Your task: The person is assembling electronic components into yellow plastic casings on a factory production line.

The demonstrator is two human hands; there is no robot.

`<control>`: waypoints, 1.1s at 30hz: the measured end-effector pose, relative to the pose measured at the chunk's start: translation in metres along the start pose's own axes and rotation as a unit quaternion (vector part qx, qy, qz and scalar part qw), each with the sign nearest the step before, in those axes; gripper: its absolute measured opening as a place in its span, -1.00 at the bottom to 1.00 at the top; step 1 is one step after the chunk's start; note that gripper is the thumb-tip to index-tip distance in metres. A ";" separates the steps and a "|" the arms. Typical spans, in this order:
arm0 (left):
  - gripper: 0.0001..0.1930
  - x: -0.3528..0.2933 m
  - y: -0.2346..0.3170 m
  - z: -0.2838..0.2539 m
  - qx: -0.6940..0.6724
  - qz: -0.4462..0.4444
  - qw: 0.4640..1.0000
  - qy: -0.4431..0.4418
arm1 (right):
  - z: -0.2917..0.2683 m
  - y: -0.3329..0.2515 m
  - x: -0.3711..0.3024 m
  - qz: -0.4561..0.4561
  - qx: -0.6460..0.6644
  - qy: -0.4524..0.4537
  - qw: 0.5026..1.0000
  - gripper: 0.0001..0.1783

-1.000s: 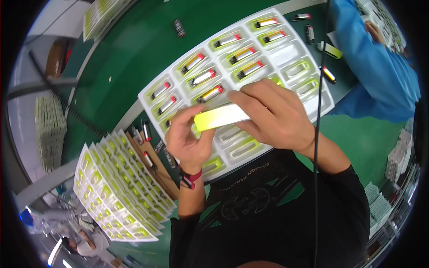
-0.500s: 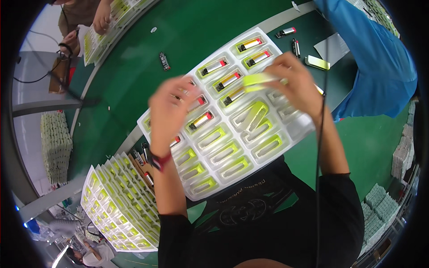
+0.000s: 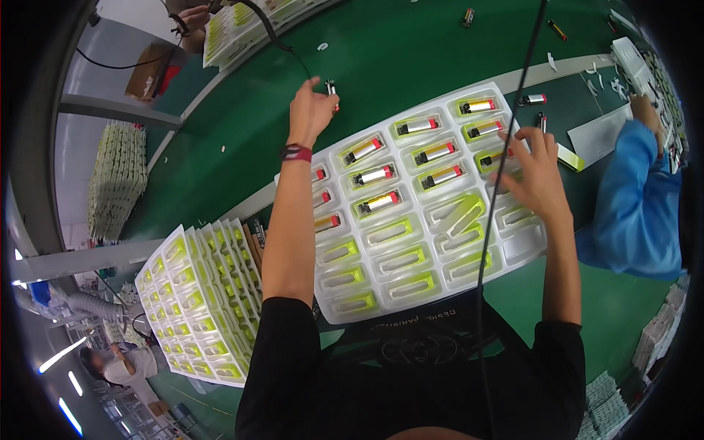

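Battery module [image 3: 331, 88] | left hand [image 3: 311, 111] at it, grip unclear | right hand [image 3: 541, 176] released, fingers spread over tray [image 3: 523, 246]

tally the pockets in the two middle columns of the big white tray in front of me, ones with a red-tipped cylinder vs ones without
With a red-tipped cylinder: 6
Pockets without one: 6
Total: 12

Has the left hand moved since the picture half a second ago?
Yes: the left hand moved forward, from over the white tray to the loose battery on the green bench.
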State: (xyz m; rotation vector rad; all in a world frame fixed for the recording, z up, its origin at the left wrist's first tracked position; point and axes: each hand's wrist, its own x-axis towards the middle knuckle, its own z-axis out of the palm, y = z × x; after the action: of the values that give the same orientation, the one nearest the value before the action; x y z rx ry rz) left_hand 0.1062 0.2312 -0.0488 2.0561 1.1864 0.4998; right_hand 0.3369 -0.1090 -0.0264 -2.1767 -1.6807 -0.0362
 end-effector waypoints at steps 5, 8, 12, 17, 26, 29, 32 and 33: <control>-0.44 -0.084 0.060 -0.029 -0.449 0.056 0.891 -0.026 | 0.006 -0.059 -0.019 -0.059 -0.040 -0.001 0.997 -0.20; -0.48 -0.139 0.081 -0.034 -0.504 0.102 0.858 0.006 | 0.011 -0.101 -0.023 -0.088 0.041 -0.042 0.994 -0.11; -0.53 -0.180 0.082 -0.033 -0.533 0.105 0.840 0.010 | 0.019 -0.153 -0.018 -0.134 0.279 0.026 0.951 -0.14; -0.59 -0.212 0.068 -0.022 -0.488 0.130 0.861 0.051 | 0.025 -0.195 0.005 -0.025 0.519 0.114 0.847 -0.35; -0.69 -0.221 0.054 -0.027 -0.502 0.110 0.858 0.011 | 0.031 -0.193 0.001 0.023 0.558 0.098 0.824 -0.63; -0.71 -0.223 0.051 -0.026 -0.500 0.123 0.857 0.021 | 0.019 -0.182 -0.001 0.001 0.515 0.033 0.856 -0.57; -0.73 -0.225 0.046 -0.024 -0.494 0.140 0.856 0.061 | 0.002 -0.161 0.007 -0.094 0.376 0.064 0.919 -0.57; -0.73 -0.225 0.044 -0.025 -0.497 0.140 0.854 0.066 | 0.003 -0.137 0.013 -0.124 0.290 0.112 0.942 -0.54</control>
State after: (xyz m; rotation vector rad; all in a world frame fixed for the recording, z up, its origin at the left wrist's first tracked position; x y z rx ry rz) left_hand 0.0022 0.0318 0.0035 1.2684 0.4721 1.1282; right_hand 0.2117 -0.0673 0.0131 -1.4661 -1.5744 0.1239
